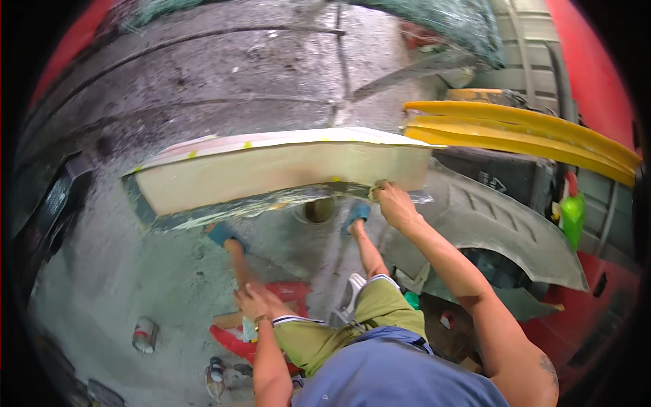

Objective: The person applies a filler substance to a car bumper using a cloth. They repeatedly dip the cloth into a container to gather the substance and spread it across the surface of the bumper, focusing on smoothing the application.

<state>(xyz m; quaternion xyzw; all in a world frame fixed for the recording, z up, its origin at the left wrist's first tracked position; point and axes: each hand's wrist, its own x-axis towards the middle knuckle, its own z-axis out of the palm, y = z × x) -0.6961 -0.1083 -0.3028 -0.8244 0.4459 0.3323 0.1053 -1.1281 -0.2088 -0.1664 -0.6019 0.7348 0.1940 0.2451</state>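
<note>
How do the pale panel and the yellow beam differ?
The panel is beige, the beam yellow. The panel shows a broad, flat face; the beam is narrower and ridged. The right hand is at the panel's lower edge; no hand touches the beam. Both are long.

The long panel was cream, its top sheet whitish with yellow-green marks, and the curved beam bright yellow. The shirt was blue, the shorts olive green; the blurred slippers seemed blue too.
</note>
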